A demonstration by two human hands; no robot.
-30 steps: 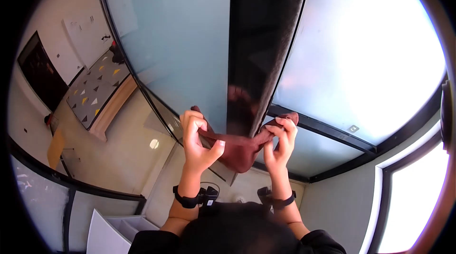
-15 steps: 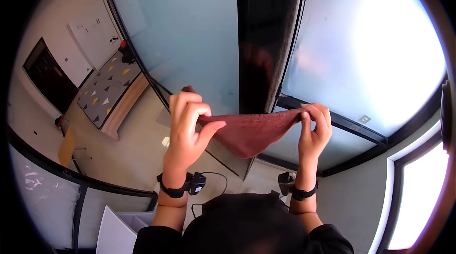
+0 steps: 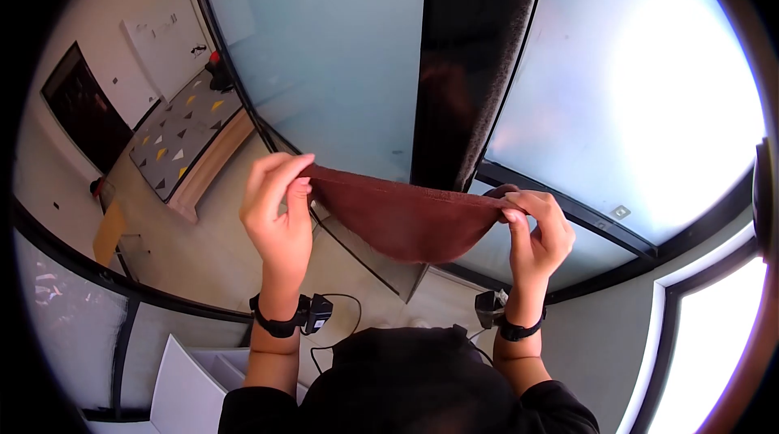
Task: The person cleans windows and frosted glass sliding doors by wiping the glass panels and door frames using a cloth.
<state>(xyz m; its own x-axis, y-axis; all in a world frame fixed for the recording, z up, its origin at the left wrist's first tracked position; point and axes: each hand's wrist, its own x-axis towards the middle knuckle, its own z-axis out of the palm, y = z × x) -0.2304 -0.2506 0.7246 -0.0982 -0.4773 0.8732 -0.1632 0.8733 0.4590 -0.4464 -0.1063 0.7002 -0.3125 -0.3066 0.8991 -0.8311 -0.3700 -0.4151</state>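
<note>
Before the frosted glass panel and the black frame beside it, the maroon cloth hangs in midair between 2 hands, its upper edge now drawn nearly straight, where 1 second ago it sagged and bunched. The left hand pinches 1 end, the right hand the other, both farther apart than before; the fabric seems well spread.

My cloth maroon, sleeves black; mattress grey with yellow, white, dark triangles; glass panel pale blue.
</note>
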